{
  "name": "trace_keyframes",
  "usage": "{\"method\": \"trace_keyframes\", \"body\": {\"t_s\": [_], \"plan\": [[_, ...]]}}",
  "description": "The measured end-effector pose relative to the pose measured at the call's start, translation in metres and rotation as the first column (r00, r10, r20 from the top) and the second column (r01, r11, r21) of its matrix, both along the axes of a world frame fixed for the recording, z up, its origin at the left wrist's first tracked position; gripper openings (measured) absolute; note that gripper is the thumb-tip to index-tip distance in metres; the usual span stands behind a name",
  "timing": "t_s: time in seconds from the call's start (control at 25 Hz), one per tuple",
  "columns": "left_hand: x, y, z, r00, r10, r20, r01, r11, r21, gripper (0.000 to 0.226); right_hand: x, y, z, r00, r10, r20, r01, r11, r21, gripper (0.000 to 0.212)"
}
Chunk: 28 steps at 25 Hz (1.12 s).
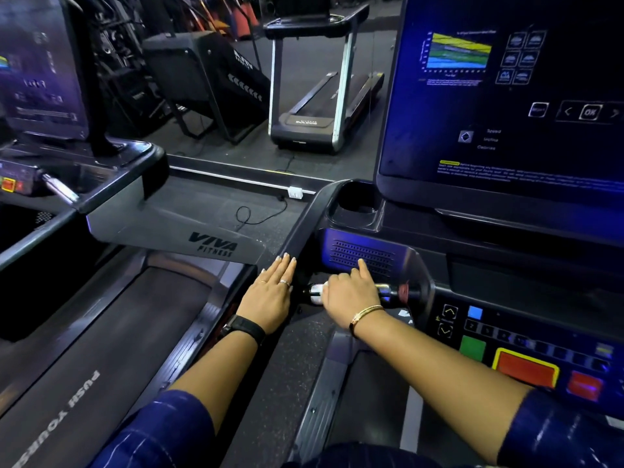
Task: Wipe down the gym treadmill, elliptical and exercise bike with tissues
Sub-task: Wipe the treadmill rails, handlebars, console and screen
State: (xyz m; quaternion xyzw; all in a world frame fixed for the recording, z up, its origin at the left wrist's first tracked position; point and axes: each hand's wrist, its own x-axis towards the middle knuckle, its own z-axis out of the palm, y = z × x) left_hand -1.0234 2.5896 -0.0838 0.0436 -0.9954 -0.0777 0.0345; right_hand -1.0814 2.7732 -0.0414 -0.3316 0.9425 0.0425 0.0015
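Blue striped sleeves (162, 434) at bottom edge, both forearms reach forward. Right grip (351, 293) is curled over the chrome handle (385, 291) below the treadmill (489, 231) console, forefinger stretched up onto the speaker grille (364, 255). A white scrap (325, 288) shows at that grip's left edge; likely the tissue, cannot tell for sure, could be glare on chrome. Left grip (270, 292) is flat, fingers straight and together, resting on the black side rail (304, 224), holding nothing.

Outward: cup holder (358, 201) just behind the grille, lit screen (506, 96) above, red stop button (525, 368) and keypad to the right. Neighbour treadmill belt (101, 332) to the left.

Step judged: wiping the treadmill, handle area. Elliptical and bike not in view, so task looks early.

Next move calls for sliding the right grip along the handle with tissue pressed under the palm, then up over grille and cup holder. Keep clear of the keypad so nothing starts; left grip stays as a brace.
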Motion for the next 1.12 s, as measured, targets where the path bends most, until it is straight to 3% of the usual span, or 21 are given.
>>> {"method": "trace_keyframes", "body": {"t_s": [0.24,0.4,0.56,0.68,0.92,1.12], "plan": [[0.002,0.0,-0.002,1.0,0.003,-0.001,-0.003,1.0,-0.008,0.065,-0.009,0.059,0.004,0.986,-0.152,-0.068,0.151,0.988,-0.022,0.046],[0.001,0.0,-0.003,1.0,0.004,-0.001,-0.004,1.0,-0.013,0.065,0.001,0.072,-0.009,0.975,-0.155,-0.162,0.159,0.987,0.013,0.037],[0.001,0.003,-0.003,1.0,0.0,0.008,0.0,1.0,-0.02,0.066,0.012,0.079,-0.029,0.951,-0.171,-0.258,0.192,0.98,0.057,0.057],[0.002,0.003,-0.003,1.0,0.004,0.011,-0.004,1.0,-0.03,0.067,0.016,0.074,-0.021,0.952,-0.205,-0.228,0.242,0.959,0.146,0.081],[0.001,0.001,-0.005,1.0,0.001,0.018,0.0,1.0,-0.023,0.068,0.015,0.046,-0.025,0.977,-0.046,-0.209,0.091,0.973,0.211,0.089],[0.0,-0.001,-0.001,0.998,-0.019,0.053,0.018,1.0,0.016,0.076,0.018,0.0,-0.036,0.98,0.097,-0.172,-0.069,0.985,0.158,0.061]]}}
